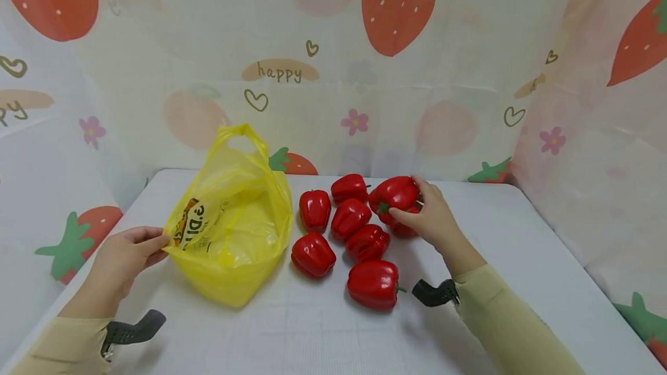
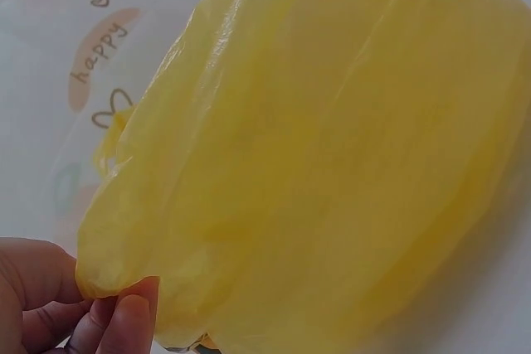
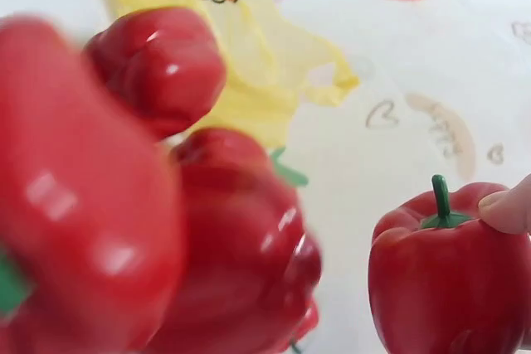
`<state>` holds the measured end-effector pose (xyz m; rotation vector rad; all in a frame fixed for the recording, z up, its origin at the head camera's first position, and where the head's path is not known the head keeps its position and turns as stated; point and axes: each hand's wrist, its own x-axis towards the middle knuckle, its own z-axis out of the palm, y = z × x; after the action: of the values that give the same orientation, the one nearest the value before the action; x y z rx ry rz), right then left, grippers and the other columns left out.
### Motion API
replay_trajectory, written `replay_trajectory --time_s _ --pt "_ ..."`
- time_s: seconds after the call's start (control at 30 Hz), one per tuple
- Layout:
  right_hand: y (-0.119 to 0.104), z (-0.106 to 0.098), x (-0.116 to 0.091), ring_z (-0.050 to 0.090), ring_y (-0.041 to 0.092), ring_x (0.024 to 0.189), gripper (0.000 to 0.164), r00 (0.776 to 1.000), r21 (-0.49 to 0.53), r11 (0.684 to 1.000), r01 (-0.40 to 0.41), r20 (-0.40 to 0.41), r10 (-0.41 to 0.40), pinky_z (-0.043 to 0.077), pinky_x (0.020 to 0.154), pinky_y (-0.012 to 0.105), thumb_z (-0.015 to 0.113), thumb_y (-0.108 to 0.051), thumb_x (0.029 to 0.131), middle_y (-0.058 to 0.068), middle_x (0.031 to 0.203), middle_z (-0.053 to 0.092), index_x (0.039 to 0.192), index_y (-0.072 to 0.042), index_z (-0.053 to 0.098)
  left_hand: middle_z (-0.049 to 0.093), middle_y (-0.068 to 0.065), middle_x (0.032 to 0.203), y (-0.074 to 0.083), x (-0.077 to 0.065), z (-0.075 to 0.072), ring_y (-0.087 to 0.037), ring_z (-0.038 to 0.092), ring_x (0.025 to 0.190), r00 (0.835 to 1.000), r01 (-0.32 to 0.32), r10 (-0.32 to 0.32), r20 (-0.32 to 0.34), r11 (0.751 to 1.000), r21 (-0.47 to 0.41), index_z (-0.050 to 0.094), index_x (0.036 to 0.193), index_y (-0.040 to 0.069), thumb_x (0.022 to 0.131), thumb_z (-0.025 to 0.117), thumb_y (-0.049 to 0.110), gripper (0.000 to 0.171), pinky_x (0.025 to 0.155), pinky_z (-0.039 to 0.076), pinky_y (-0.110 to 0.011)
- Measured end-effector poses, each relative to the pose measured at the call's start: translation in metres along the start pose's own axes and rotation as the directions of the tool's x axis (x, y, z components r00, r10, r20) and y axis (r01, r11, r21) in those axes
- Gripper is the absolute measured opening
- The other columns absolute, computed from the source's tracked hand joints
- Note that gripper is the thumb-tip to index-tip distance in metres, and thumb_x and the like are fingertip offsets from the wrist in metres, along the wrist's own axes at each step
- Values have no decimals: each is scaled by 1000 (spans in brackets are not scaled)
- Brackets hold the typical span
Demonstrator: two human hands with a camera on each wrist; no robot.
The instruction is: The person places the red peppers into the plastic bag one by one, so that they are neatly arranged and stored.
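Observation:
A yellow plastic bag [image 1: 234, 219] stands with its mouth spread wide on the left of the table. My left hand [image 1: 127, 256] pinches its left rim between thumb and fingers, as the left wrist view also shows at the bag's edge. On the right, my right hand [image 1: 435, 213] grips a red bell pepper [image 1: 394, 194] with a green stem, thumb near the stem. In the right wrist view the thumb [image 3: 508, 207] rests on top of this pepper. Another red pepper [image 1: 405, 227] is partly hidden beneath the held one and the hand.
Several red bell peppers lie between the bag and my right hand, among them one pepper [image 1: 372, 285] nearest me and one pepper [image 1: 314, 254] close beside the bag. The white table [image 1: 292, 340] meets a strawberry-printed cloth [image 1: 333, 126] at the back and sides.

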<state>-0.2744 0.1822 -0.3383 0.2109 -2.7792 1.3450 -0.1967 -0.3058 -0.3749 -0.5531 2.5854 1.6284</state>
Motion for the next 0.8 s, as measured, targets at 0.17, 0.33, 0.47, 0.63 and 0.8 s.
replay_trajectory --time_s 0.17,0.33,0.47,0.63,0.8 --pt "-22 10 11 38 31 123 88 997 -6 998 62 35 -62 47 90 45 73 -28 75 13 138 31 144 -11 21 50 -19 121 -1 1 1 -5 61 80 1000 5 -5 -1 1000 -2 46 128 -2 89 58 33 54 77 53 -25" --pt "-43 21 18 41 28 122 87 992 -28 994 106 66 -104 45 93 41 72 -30 76 11 138 31 145 -11 22 51 -18 120 0 2 2 -2 60 78 1000 0 0 -4 1000 -15 47 128 -2 89 58 33 53 77 52 -25" --pt "-58 30 23 42 26 120 89 989 -39 992 122 85 -118 48 90 41 74 -30 74 9 138 32 144 -14 23 51 -17 121 2 4 2 -2 60 78 1000 11 -11 -7 1000 -5 48 128 0 89 58 35 53 79 52 -26" --pt "-73 42 30 41 23 118 90 986 -75 989 130 117 -121 51 84 40 78 -32 69 4 135 36 142 -18 26 50 -18 122 3 4 2 -6 61 83 1000 17 -17 -8 1000 13 48 128 2 89 58 36 53 81 51 -28" --pt "-84 56 37 41 21 116 88 980 -104 983 148 148 -132 52 81 39 78 -36 68 1 131 40 139 -18 29 51 -18 121 1 3 2 -4 61 79 1000 6 -6 -12 1000 14 48 127 0 89 58 34 52 76 53 -24"
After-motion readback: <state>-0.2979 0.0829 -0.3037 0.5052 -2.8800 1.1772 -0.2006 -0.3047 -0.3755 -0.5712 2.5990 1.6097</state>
